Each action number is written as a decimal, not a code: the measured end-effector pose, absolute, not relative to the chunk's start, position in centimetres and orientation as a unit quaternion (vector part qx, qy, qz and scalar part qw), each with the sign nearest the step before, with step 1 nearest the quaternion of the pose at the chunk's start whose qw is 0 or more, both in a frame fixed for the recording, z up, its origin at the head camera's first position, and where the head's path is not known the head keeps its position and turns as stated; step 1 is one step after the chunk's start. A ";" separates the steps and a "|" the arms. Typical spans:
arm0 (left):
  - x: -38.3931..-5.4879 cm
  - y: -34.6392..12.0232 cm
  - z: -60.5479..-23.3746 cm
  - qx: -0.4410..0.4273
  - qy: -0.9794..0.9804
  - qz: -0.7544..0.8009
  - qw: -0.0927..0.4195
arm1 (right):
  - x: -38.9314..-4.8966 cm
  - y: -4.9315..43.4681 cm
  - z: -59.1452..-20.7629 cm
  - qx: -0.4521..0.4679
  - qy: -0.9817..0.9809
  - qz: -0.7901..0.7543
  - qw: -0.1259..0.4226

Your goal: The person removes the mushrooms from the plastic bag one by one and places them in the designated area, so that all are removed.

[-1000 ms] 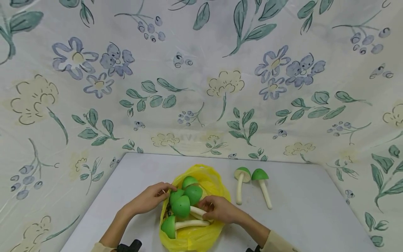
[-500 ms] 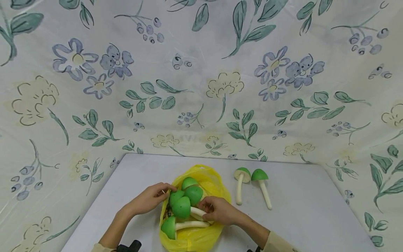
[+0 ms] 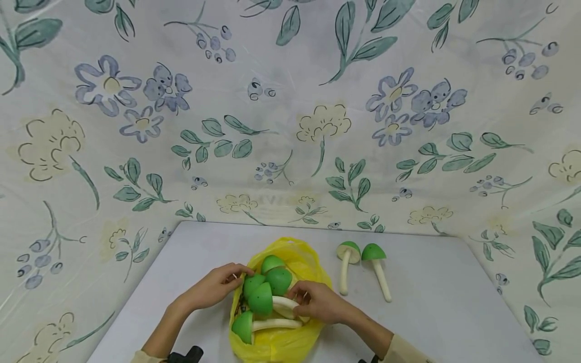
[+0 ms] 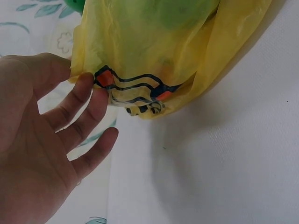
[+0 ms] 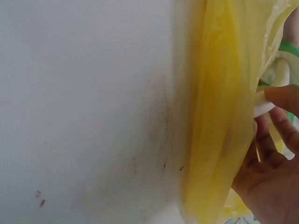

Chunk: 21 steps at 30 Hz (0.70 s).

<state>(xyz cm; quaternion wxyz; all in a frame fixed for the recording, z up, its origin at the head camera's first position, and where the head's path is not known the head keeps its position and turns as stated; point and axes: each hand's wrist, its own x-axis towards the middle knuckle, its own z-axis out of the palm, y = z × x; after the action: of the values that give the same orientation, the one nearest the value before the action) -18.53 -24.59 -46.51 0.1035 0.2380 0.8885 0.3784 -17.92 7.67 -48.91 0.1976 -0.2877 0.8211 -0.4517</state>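
Head view, and here we go: both hands are on one yellow bag (image 3: pixel 277 351), which sits between them on the white worktop (image 3: pixel 436 292). The left hand (image 3: pixel 215 286) pinches the rim on its own side; across from it, the right hand (image 3: pixel 322 301) has thumb and fingers closed on the stem of a green mushroom (image 3: pixel 262 299) lying in the bag.

Quick count: five green caps inside, between the hands, and out past the right hand, off to its right, a pale-stemmed mushroom (image 3: pixel 346 267) beside another mushroom (image 3: pixel 378 269). Seven in sight!

Over to the left wrist view, and there's a dark-and-orange print (image 4: pixel 135 88) right by the left fingertips, of which the head view catches only a dark scrap. Now the right wrist view: brown specks (image 5: pixel 164 165) dot the worktop beside the bag, and the thumb sits clearly on the stem. Beyond both hands rises one flowered cloth (image 3: pixel 272 166).
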 end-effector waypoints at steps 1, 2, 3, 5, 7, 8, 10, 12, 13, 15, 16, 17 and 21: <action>-18.5 -24.6 -46.5 0.238 0.888 0.379 0.104 | -17.9 7.7 -48.8 -0.289 0.820 -0.452 0.197; -18.5 -24.6 -46.5 0.238 0.888 0.378 0.104 | -17.9 7.8 -48.8 -0.290 0.821 -0.452 0.195; -18.6 -24.6 -46.5 0.238 0.888 0.378 0.103 | -17.9 7.9 -48.7 -0.290 0.821 -0.451 0.193; -18.6 -24.6 -46.5 0.239 0.889 0.378 0.102 | -17.8 8.0 -48.5 -0.290 0.822 -0.451 0.190; -18.6 -24.5 -46.5 0.238 0.890 0.376 0.102 | -17.8 8.1 -48.3 -0.289 0.823 -0.452 0.186; -18.7 -24.5 -46.5 0.238 0.890 0.375 0.101 | -17.8 8.2 -48.1 -0.289 0.824 -0.452 0.183; -18.7 -24.4 -46.5 0.238 0.891 0.374 0.101 | -17.8 8.4 -47.9 -0.287 0.824 -0.454 0.179; -18.6 -24.3 -46.5 0.237 0.892 0.372 0.102 | -17.7 8.7 -47.5 -0.288 0.825 -0.455 0.174; -18.6 -24.3 -46.5 0.237 0.892 0.371 0.102 | -17.7 8.9 -47.3 -0.288 0.824 -0.456 0.172; -18.6 -24.2 -46.4 0.236 0.892 0.371 0.103 | -17.7 9.2 -47.1 -0.287 0.826 -0.455 0.170; -18.6 -24.2 -46.4 0.236 0.892 0.371 0.103 | -17.7 9.4 -46.9 -0.286 0.826 -0.455 0.169; -18.6 -24.2 -46.4 0.236 0.892 0.371 0.103 | -17.7 9.6 -46.8 -0.285 0.827 -0.455 0.168; -18.7 -24.3 -46.5 0.237 0.891 0.373 0.105 | -17.9 10.2 -46.7 -0.279 0.830 -0.454 0.165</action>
<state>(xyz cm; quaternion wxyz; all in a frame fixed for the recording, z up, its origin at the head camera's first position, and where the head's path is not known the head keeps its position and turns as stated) -18.66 -24.29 -46.48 0.1053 0.2366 0.8910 0.3729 -17.86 10.23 -46.71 0.1653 -0.2794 0.8300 -0.4536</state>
